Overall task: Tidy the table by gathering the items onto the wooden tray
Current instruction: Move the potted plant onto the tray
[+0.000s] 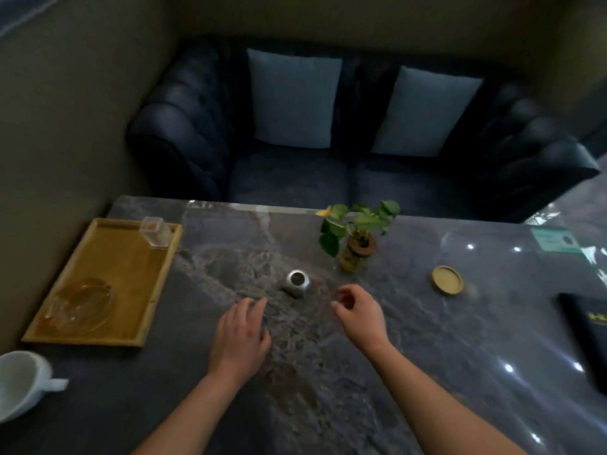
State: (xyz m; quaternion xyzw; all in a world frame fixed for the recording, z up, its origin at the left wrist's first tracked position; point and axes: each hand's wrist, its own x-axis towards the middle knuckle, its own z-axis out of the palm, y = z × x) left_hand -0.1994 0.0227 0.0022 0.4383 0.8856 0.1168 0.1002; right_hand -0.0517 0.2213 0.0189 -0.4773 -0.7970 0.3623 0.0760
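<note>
The wooden tray (108, 257) lies at the table's left side. On it rest an amber glass dish (80, 305) near the front and a clear square glass container (156, 232) at the far right corner. A small silver metal pot (297, 283) stands mid-table. My left hand (241, 333) lies flat with fingers apart, just near-left of the pot, holding nothing. To the pot's near right hovers my right hand (356, 311), fingers curled and apart, empty. A round brass coaster (447, 279) sits to the right.
A small green plant in a glass jar (356, 247) stands behind the pot. A white cup (19, 384) sits at the near left corner. A dark menu book (588, 339) and a green card (555, 239) lie at right. A dark sofa with two cushions stands beyond the table.
</note>
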